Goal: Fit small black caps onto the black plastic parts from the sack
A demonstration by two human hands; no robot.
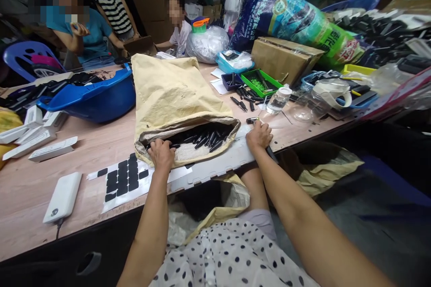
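Resting the left hand [162,153] on the near lip of a yellow cloth sack [177,85], with bent fingers over the edge; being unable to tell of any piece between them. Gripping a black-handled tool [271,155] in the right hand [259,135], with fingers curled round it, just beside the sack's mouth. Finding slim black pieces [211,138] inside that open mouth, facing the body at the table's near edge, over a pale panel [218,164]. Past the right hand, noting a clear bottle [279,100] containing clear liquid, then a green tray [251,88] holding small green parts and black ones. Beside that, recording a small dark-blue tray [233,87] with black pieces inside. Farther back, observing a light-blue basin [232,70] with clear plastic in it, and a cardboard box [283,59]. Left of the sack, registering a large blue basin [104,103] holding dark parts.
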